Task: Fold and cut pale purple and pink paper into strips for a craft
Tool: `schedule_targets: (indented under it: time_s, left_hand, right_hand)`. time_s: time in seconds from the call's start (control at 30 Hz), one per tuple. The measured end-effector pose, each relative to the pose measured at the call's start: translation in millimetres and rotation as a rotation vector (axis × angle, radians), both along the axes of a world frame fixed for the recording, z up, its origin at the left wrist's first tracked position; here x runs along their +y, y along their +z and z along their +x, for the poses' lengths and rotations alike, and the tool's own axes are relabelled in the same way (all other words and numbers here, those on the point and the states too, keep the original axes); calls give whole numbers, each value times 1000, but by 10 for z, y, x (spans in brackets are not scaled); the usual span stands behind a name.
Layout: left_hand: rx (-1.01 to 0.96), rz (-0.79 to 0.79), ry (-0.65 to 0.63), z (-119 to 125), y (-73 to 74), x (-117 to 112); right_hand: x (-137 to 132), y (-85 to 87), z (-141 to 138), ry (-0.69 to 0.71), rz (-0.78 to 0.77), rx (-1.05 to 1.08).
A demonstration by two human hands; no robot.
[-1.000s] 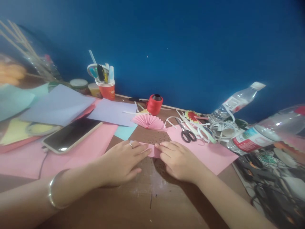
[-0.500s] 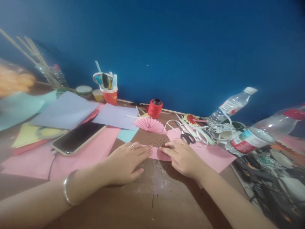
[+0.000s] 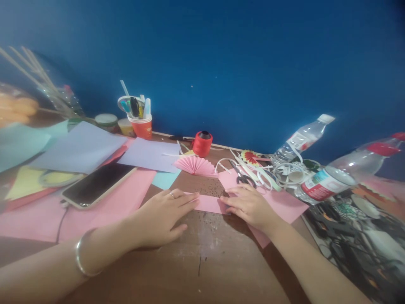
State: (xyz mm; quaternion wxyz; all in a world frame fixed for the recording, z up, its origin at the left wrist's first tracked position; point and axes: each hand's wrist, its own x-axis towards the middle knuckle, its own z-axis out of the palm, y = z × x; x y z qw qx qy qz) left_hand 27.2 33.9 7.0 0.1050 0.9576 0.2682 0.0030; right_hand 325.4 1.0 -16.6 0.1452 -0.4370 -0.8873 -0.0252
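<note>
Head cam: pink paper strip (image 3: 209, 203) lies w/ long axis left-right near table (image 3: 202, 261) centre, left hand (image 3: 161, 215) & right hand (image 3: 249, 204) flat, pinning its ends, fingertips facing.

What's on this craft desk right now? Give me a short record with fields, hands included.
Left hand: left hand lies flat, fingertips on the pink paper strip
Right hand: right hand presses the strip's other end
Surface: brown wooden table
Behind the strip: pink paper fan, red thread spool
Left side: phone on pink sheets, red cup of pens
Right side: scissors, two plastic bottles lying tilted
Backdrop: blue wall
</note>
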Motion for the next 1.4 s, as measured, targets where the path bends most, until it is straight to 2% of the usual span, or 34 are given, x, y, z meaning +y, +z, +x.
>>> schedule_targets:
  time_s: [0.33,0.43,0.53,0.63,0.73,0.8,0.9,0.97,1.07,1.17,1.23,1.33,1.4]
  left_hand:
    - [25,23,-10,-24,-13,-11]
    - [89,91,67,-61,-99,-91]
    - [133,230,205,-95,-215,-183]
    - [151,293,219,-101,-265,-229]
    - [155,301,182,-87,-227,-231]
    - [157,299,160,-79,-187,-226]
    - [178,283,168,-67,-154,-220]
    - [203,276,182,-62,-155,-221]
    - [236,278,205,-73,-173,-237]
    - [257,273,207,-104,-189,-258]
    - [239,257,182,-119,-184,-240]
    - [102,179,177,-115,-138,-124]
    - [21,91,195,-103,-91,-9]
  right_hand:
    - [15,63,66,-10,-121,4]
    - [3,100,28,-29,-126,-11]
    - [-34,103,-103,-58,-68,16]
    - [-86,62,-329,-114,46,-11]
    - [-115,15,-565,-160,66,-105]
    - [-108,4,-673,-71,-7,-92]
    - [-88,34,-720,71,-242,-86]
    - [-100,77,-681,59,-373,-101]
    - [-175,128,-556,-10,-443,-101]
    - [-251,114,-437,-52,-414,-91]
    - [-258,66,-401,-77,-342,-68]
    - [-205,-16,-408,-143,-190,36]
    - [-165,-46,-422,-188,-143,123]
